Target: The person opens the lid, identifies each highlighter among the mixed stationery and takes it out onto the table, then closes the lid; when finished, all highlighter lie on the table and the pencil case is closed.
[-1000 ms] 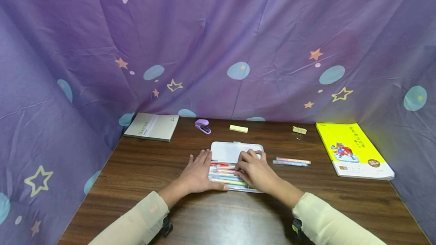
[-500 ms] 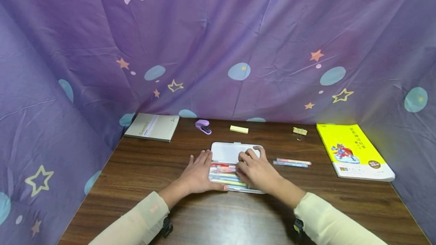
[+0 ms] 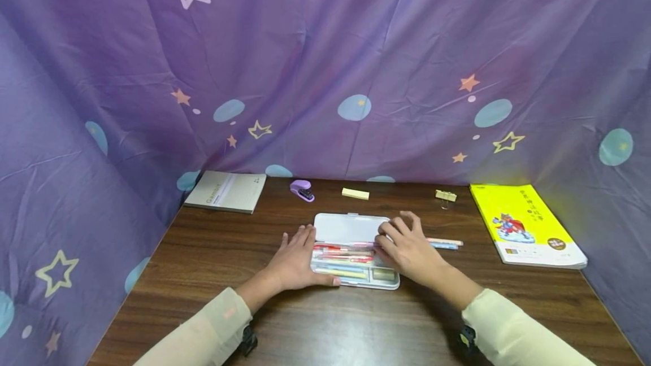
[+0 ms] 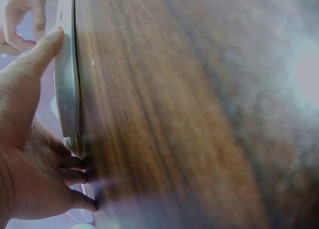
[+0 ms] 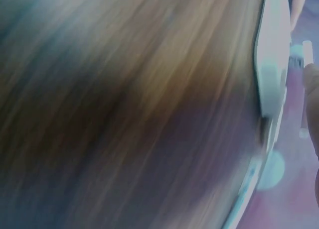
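An open white pencil case [image 3: 350,223] lies mid-table, its tray holding several coloured pens [image 3: 339,258]. My left hand [image 3: 299,252] rests flat on the table against the case's left end, thumb along its front edge. The left wrist view shows that palm [image 4: 25,139] beside the case's white rim [image 4: 67,89]. My right hand [image 3: 403,243] hovers over the case's right end with fingers loosely spread, fingertips near the pens. It partly hides two loose pens [image 3: 448,243] on the table just right of the case. The right wrist view is blurred, showing only the case edge [image 5: 271,64].
On the brown wooden table [image 3: 213,247], along the back, lie a grey notebook [image 3: 226,191], a purple stapler [image 3: 302,190], a yellow sticky-note pad [image 3: 355,193] and a gold binder clip [image 3: 445,196]. A yellow book [image 3: 524,225] lies right. Purple starred cloth [image 3: 325,72] walls three sides.
My right hand has slid right, from over the tray's pens to the case's right end, uncovering the tray and covering part of the two loose pens. The left hand stays put.
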Action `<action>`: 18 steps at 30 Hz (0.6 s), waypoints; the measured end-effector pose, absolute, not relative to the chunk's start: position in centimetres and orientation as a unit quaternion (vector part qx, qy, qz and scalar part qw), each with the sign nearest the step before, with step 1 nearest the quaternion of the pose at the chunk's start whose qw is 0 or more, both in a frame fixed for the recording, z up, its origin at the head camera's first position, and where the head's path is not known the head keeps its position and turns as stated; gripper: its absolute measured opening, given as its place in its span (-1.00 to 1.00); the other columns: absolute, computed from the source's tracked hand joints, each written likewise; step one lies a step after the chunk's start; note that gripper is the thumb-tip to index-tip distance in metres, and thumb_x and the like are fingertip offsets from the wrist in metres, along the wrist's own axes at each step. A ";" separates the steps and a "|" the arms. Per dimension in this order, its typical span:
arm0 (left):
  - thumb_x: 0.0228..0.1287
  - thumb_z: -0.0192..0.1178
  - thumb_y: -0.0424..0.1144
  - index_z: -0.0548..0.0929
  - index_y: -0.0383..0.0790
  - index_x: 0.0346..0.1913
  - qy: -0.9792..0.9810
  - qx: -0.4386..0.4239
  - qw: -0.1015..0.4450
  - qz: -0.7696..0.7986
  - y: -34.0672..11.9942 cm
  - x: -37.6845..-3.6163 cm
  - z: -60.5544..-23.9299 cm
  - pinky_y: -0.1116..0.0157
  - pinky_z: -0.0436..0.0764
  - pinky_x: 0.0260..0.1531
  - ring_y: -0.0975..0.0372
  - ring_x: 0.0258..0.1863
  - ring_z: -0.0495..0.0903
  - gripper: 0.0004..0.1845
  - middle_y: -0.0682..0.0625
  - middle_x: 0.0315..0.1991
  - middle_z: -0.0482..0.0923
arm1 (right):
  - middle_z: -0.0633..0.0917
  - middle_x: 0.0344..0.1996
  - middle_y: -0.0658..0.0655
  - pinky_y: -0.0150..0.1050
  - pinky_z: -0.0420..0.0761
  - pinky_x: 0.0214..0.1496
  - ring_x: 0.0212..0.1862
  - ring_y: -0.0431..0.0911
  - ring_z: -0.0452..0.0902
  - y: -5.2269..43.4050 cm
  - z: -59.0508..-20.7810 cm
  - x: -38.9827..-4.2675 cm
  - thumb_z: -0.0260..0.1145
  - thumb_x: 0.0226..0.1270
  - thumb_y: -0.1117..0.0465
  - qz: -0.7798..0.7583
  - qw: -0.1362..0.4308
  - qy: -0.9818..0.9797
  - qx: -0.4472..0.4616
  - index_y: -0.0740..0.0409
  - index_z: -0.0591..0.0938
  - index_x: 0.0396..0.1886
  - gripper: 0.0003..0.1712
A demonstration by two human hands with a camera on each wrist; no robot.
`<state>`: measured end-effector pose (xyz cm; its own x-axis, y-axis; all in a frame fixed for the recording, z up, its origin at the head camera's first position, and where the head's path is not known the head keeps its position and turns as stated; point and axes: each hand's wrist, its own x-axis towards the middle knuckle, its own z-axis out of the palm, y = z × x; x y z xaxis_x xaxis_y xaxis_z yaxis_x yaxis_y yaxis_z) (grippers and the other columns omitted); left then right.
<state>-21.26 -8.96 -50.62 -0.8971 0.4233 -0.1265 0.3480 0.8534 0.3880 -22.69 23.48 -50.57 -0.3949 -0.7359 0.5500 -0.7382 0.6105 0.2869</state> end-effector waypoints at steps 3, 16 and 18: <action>0.04 0.38 0.71 -0.02 -0.39 0.79 0.956 0.203 0.104 0.182 -9.0 -21.3 -50.6 -0.30 -0.03 0.78 -0.15 0.83 -0.03 0.59 -0.32 0.81 -0.01 | 0.67 -0.13 0.09 0.51 0.54 0.28 -0.05 0.08 0.59 25.2 -50.8 -22.8 0.19 0.74 0.05 0.011 0.323 -0.843 0.430 0.12 0.72 -0.18 -0.68; 0.04 0.39 0.69 -0.02 -0.39 0.79 0.956 0.199 0.106 0.186 -8.9 -21.1 -50.5 -0.29 -0.04 0.78 -0.15 0.83 -0.03 0.59 -0.32 0.82 -0.02 | 0.61 -0.16 0.14 0.54 0.46 0.20 -0.09 0.18 0.55 32.8 -52.4 -22.7 -0.03 0.80 -0.05 0.011 0.316 -0.871 0.375 0.17 0.74 -0.12 -0.48; 0.04 0.39 0.70 -0.02 -0.39 0.79 0.956 0.199 0.107 0.187 -8.9 -21.1 -50.5 -0.29 -0.05 0.79 -0.15 0.83 -0.04 0.59 -0.32 0.82 -0.03 | 0.61 -0.17 0.14 0.53 0.47 0.19 -0.10 0.18 0.55 33.5 -52.8 -22.6 -0.07 0.83 -0.07 0.008 0.320 -0.872 0.370 0.16 0.73 -0.14 -0.44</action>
